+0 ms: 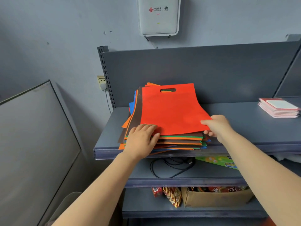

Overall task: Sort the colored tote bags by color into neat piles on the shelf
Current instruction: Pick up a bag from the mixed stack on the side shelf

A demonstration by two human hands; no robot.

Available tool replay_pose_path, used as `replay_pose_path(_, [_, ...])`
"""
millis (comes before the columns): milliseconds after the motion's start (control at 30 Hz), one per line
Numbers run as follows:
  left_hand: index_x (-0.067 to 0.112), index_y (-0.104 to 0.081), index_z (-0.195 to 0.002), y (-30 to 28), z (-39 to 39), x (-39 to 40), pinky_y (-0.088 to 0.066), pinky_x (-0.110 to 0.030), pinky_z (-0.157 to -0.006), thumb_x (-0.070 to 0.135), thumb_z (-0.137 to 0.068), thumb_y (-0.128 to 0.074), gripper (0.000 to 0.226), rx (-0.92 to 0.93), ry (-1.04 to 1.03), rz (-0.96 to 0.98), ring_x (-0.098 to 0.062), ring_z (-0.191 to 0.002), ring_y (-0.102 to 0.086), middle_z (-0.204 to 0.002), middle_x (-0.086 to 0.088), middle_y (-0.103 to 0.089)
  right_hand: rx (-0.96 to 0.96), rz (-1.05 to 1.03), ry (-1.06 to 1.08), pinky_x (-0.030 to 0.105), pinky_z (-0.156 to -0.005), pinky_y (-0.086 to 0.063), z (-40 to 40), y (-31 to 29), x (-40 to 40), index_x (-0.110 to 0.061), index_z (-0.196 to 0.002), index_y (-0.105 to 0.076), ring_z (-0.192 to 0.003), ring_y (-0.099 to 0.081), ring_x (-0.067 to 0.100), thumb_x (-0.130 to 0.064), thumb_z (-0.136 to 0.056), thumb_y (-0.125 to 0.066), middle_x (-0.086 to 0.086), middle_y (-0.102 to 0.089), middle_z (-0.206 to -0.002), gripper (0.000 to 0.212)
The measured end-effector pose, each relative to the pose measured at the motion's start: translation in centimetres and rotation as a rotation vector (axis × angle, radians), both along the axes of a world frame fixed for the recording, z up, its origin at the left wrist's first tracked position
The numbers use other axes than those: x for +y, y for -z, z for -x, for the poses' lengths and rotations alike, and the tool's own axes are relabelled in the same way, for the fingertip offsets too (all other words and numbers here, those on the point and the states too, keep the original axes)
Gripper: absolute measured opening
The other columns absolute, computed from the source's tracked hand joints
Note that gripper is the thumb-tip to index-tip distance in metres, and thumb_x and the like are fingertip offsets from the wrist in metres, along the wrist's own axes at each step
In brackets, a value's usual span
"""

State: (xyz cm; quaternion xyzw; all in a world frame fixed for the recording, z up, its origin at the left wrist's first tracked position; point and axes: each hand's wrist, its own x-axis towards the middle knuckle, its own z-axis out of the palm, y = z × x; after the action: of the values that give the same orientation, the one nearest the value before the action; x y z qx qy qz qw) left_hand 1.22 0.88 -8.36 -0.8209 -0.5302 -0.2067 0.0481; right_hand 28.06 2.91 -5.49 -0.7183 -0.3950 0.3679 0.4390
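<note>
- Mixed stack of tote bags [164,141] sits on the top shelf [244,128], toward its left end, near edge about level with the shelf front.
- Visible layer colours in the stack: orange, brown, green, blue; edges uneven and fanned out at the left side.
- Red tote bag [171,110] lies on top, handle cut-out toward the back panel.
- Left hand [143,136]: fingers straight, resting flat on the red bag's near-left corner and the stack edge; nothing gripped.
- Right hand [216,126]: pinches the red bag's near-right corner, thumb on top, fingers curled beneath.
- Pile of pink-and-white booklets [280,108] at the shelf's right end, well apart from the stack.
- Lower shelf: black cable [171,167]; below that, a cardboard box [216,198].
</note>
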Motion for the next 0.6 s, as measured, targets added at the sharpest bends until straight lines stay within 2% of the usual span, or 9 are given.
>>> replay_pose_path(133, [0.010,-0.063,-0.101,-1.3,1.5,1.0,-0.043,-0.040,-0.087,0.034,-0.099,-0.039,0.034,-0.372,-0.181,0.170,-0.030,-0.107,-0.053,-0.106,-0.008,-0.063,0.293,0.007,0.128,0.012,-0.029,-0.027,-3.4,-0.3,-0.6,-0.007,-0.079,-0.053,-0.035,-0.052,0.014,0.000,-0.086,-0.059,0.011,-0.058,-0.073,0.012])
replay_pose_path(167, [0.007,-0.062,-0.097,-1.6,1.9,1.4,-0.044,-0.041,-0.086,0.035,-0.098,-0.041,0.035,-0.455,-0.238,0.217,-0.032,-0.104,-0.053,-0.102,-0.010,-0.061,0.351,0.020,0.135,0.012,-0.029,-0.026,-4.2,-0.3,-0.9,-0.006,-0.080,-0.054,-0.033,-0.051,0.011,0.000,-0.085,-0.059,0.011,-0.058,-0.072,0.009])
replay_pose_path(233, [0.006,-0.062,-0.104,-1.9,2.6,2.3,-0.045,-0.042,-0.088,0.038,-0.095,-0.048,0.036,-0.470,-0.357,0.281,-0.032,-0.105,-0.052,-0.107,-0.012,-0.060,0.385,0.071,0.114,0.012,-0.028,-0.025,-4.9,-0.3,-1.4,-0.010,-0.083,-0.056,-0.032,-0.048,0.009,-0.007,-0.084,-0.064,0.007,-0.059,-0.074,0.009])
replay_pose_path(267, [0.004,-0.061,-0.105,-2.0,2.8,2.7,-0.046,-0.041,-0.087,0.038,-0.093,-0.052,0.037,-0.455,-0.405,0.323,-0.033,-0.105,-0.053,-0.107,-0.014,-0.060,0.379,0.103,0.091,0.012,-0.028,-0.024,-4.9,-0.2,-1.5,-0.011,-0.085,-0.056,-0.032,-0.044,0.009,-0.011,-0.084,-0.067,0.005,-0.059,-0.076,0.011])
replay_pose_path(333, [0.002,-0.058,-0.093,-2.0,3.1,3.3,-0.046,-0.035,-0.075,0.037,-0.089,-0.059,0.035,-0.486,-0.458,0.401,-0.033,-0.097,-0.057,-0.096,-0.014,-0.061,0.332,0.150,0.043,0.012,-0.028,-0.021,-4.0,-0.2,-1.4,-0.011,-0.087,-0.055,-0.036,-0.035,0.007,-0.013,-0.084,-0.070,0.003,-0.056,-0.078,0.016])
replay_pose_path(400, [0.006,-0.054,-0.073,-1.7,3.4,3.5,-0.038,-0.029,-0.058,0.032,-0.086,-0.065,0.030,-0.580,-0.473,0.422,-0.029,-0.077,-0.057,-0.073,-0.008,-0.056,0.250,0.157,0.021,0.013,-0.028,-0.020,-2.8,0.1,-1.1,-0.008,-0.083,-0.053,-0.042,-0.033,0.010,-0.010,-0.085,-0.069,0.005,-0.053,-0.075,0.016])
replay_pose_path(467, [0.010,-0.046,-0.054,-1.5,3.9,3.4,-0.027,-0.027,-0.047,0.023,-0.084,-0.068,0.039,-0.655,-0.503,0.402,-0.021,-0.053,-0.045,-0.052,-0.003,-0.043,0.134,0.134,0.020,0.012,-0.029,-0.021,-1.8,0.3,-0.8,-0.006,-0.081,-0.054,-0.047,-0.037,0.013,-0.008,-0.086,-0.068,0.008,-0.054,-0.072,0.014])
replay_pose_path(533, [0.013,-0.035,-0.045,-1.5,4.5,3.0,-0.022,-0.028,-0.045,0.017,-0.082,-0.069,0.050,-0.691,-0.525,0.361,-0.017,-0.045,-0.032,-0.045,-0.003,-0.033,0.031,0.073,0.016,0.014,-0.031,-0.027,-1.0,0.6,-0.7,-0.005,-0.085,-0.059,-0.049,-0.043,0.016,-0.007,-0.086,-0.066,0.010,-0.057,-0.069,0.007])
replay_pose_path(600, [0.013,-0.031,-0.046,-1.9,4.9,2.7,-0.023,-0.029,-0.048,0.013,-0.080,-0.068,0.050,-0.703,-0.527,0.340,-0.023,-0.049,-0.033,-0.047,-0.005,-0.033,-0.025,0.002,0.009,0.021,-0.039,-0.034,-0.5,0.8,-0.7,-0.006,-0.085,-0.063,-0.054,-0.049,0.019,-0.005,-0.086,-0.065,0.010,-0.059,-0.069,0.002])
